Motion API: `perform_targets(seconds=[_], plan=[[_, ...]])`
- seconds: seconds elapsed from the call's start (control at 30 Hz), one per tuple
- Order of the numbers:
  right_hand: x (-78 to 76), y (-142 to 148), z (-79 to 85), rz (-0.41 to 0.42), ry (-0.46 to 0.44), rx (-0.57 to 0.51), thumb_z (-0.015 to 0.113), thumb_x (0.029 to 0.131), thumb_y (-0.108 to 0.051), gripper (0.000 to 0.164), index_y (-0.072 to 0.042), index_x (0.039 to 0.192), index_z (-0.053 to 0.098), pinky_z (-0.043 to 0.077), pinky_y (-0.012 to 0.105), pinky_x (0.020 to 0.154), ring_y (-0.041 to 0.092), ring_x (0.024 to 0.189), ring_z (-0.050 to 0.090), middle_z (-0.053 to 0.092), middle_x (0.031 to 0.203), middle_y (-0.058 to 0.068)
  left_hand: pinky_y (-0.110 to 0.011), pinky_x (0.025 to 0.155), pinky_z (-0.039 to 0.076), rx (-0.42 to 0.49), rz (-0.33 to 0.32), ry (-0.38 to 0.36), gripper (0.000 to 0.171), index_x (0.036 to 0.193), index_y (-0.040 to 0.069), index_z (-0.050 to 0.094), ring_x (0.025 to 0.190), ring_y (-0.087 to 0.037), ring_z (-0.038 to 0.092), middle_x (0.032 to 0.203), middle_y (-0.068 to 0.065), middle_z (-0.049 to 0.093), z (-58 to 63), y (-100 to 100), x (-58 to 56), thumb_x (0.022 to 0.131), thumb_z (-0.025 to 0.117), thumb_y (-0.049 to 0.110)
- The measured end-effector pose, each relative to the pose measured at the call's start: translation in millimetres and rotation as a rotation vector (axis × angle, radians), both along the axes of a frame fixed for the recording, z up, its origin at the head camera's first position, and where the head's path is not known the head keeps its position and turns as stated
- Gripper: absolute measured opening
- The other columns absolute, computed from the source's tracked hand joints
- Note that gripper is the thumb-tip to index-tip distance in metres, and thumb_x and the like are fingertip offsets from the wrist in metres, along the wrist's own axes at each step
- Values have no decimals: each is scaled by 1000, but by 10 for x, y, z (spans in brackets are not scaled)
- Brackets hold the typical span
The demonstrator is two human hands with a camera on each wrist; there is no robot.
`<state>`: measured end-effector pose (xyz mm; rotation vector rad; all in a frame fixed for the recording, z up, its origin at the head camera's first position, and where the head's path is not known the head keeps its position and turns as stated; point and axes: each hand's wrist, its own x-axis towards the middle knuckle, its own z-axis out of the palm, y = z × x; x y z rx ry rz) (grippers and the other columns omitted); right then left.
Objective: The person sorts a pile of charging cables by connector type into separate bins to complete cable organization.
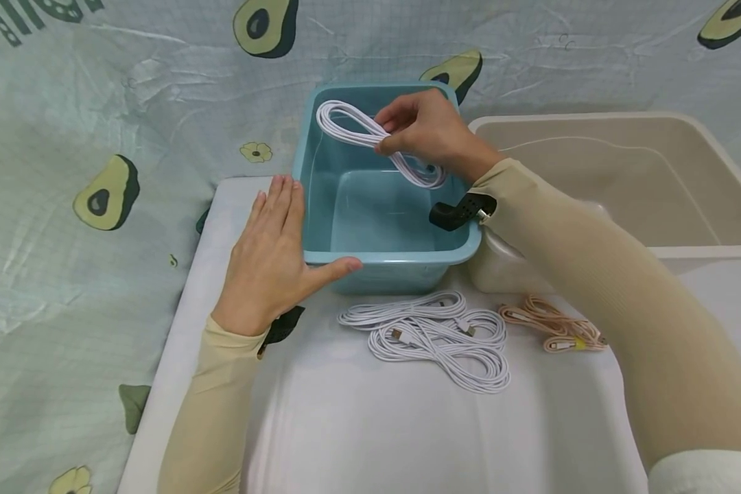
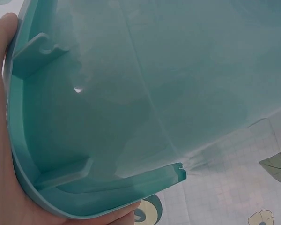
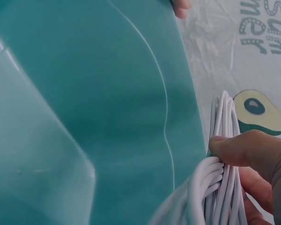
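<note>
My right hand (image 1: pixel 429 130) pinches a coiled white cable (image 1: pixel 355 127) between thumb and fingers, holding it over the blue bin (image 1: pixel 389 258). In the right wrist view, the thumb lies across the bundled strands of the white cable (image 3: pixel 225 122), with the bin's inner wall (image 3: pixel 122 93) beside it. My left hand (image 1: pixel 272 257) rests at the bin's near left corner, its fingers straight along the left side and the thumb spread over the front rim. From the left wrist, the underside of the bin's rim (image 2: pixel 25 173) shows against the palm.
Several coiled white cables (image 1: pixel 438 336) lie on the white table in front of the bin. Right of them are beige-pink cables (image 1: pixel 552 322), one with a yellow tag. A large beige bin (image 1: pixel 593 116) stands to the right, partly behind my right arm. An avocado-print sheet (image 1: pixel 160 103) hangs behind.
</note>
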<state>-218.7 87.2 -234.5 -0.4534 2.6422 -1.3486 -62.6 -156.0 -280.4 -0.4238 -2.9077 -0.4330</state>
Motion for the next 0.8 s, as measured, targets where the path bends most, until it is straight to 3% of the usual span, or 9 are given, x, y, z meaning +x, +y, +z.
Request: perform_targets(seconds=[0.43, 0.67, 0.8], plan=[[21, -26, 22, 9, 2, 32, 84, 85, -14, 37, -12, 121, 75, 54, 24, 80, 14, 92, 63, 66, 99, -3, -46, 137, 8, 0, 2, 0, 125, 164, -3, 16, 165, -32, 13, 174, -19, 13, 23, -16, 30, 82, 68, 77], [37, -6, 36, -41, -22, -31, 81, 90, -20, 56, -16, 143, 62, 54, 30, 102, 13, 120, 60, 64, 137, 6, -46, 137, 8, 4, -6, 8, 125, 163, -3, 16, 165, -32, 12, 174, -20, 13, 18, -22, 40, 83, 69, 77], [48, -10, 40, -46, -53, -43, 81, 89, -22, 63, -21, 147, 56, 53, 34, 105, 14, 126, 59, 60, 138, 3, -46, 137, 9, 9, -10, 17, 125, 163, -3, 17, 165, -32, 13, 173, -21, 14, 14, -27, 46, 83, 67, 78]])
